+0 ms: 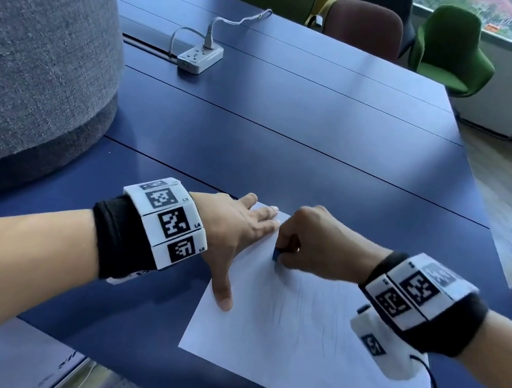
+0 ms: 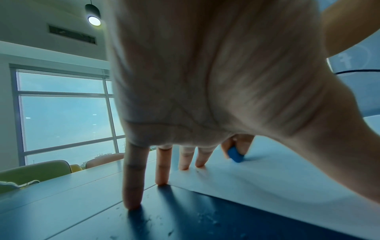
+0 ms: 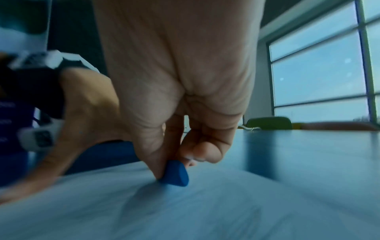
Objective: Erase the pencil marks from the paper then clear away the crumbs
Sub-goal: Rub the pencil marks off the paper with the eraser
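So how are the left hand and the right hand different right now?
The left hand lies spread with straight fingers; the right hand is curled. The left hand holds nothing and presses the paper at its left edge; the right hand pinches a blue eraser against the sheet. Both wear marker wristbands and work on the paper.

White paper [image 1: 306,348] flat on blue table, faint pencil marks [image 1: 304,303], blue eraser [image 1: 276,254] on it.

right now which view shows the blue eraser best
The right wrist view: the blue eraser is large and close, pinched by the right hand and pressed on the paper. The left wrist view shows it small, beyond the left hand. The head view shows only a sliver below the knuckles.
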Demonstrator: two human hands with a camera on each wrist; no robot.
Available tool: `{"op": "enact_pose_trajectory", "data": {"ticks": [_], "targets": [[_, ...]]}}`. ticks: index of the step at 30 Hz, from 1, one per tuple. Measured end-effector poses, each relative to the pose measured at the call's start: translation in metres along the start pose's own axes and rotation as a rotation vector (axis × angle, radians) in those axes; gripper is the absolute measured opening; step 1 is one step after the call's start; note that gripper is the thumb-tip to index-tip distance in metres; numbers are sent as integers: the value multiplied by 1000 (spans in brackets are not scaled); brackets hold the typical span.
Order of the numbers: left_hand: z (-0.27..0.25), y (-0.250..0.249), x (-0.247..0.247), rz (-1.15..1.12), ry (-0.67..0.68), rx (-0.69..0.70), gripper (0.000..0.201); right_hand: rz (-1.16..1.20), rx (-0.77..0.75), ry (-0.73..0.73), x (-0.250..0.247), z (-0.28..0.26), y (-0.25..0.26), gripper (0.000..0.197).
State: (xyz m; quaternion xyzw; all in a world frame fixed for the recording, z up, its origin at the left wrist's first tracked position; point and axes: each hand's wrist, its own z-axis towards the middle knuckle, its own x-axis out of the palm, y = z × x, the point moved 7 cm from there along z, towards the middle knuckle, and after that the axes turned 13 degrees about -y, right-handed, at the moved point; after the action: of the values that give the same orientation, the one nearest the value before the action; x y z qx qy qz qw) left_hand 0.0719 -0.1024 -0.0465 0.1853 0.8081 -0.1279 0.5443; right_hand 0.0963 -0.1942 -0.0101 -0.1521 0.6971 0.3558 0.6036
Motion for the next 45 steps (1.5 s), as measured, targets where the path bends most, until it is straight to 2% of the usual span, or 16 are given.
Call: {"op": "enact_pose_trajectory", "data": {"ticks": [4, 9, 14, 16, 20, 25, 30, 35, 37, 41, 43, 45], "targets": [[0, -1, 0, 14, -6, 3, 143, 1, 52, -111, -8, 11, -15, 7], [-1, 0, 1, 7, -8, 11, 142, 63, 9, 47, 9, -13, 9, 6], [-1, 1, 2, 13, 3, -1, 141, 0, 67, -112, -12, 14, -22, 8], [0, 1, 1, 3, -2, 4, 142, -12, 19, -79, -7, 6, -11, 8], [-1, 1, 2, 8, -3, 9, 140, 10, -62, 81, 6, -11, 12, 10], [2, 1, -1, 10, -24, 26, 143, -53, -34, -78, -2, -1, 0, 5], [1, 0, 3, 19, 12, -8, 141, 37, -132, 121, 19, -33, 32, 9], [1, 0, 2, 24, 8, -3, 142, 30, -75, -32, 7, -17, 14, 6], [1, 0, 3, 42, 12, -4, 143, 18, -97, 17, 15, -29, 23, 6], [3, 1, 6, 67, 13, 1, 143, 67, -203, 207, 28, -47, 46, 10], [2, 2, 5, 53, 17, -6, 143, 65, -152, 167, 19, -32, 34, 11], [2, 1, 3, 38, 16, -8, 143, 24, -97, 64, 9, -18, 18, 9]]}}
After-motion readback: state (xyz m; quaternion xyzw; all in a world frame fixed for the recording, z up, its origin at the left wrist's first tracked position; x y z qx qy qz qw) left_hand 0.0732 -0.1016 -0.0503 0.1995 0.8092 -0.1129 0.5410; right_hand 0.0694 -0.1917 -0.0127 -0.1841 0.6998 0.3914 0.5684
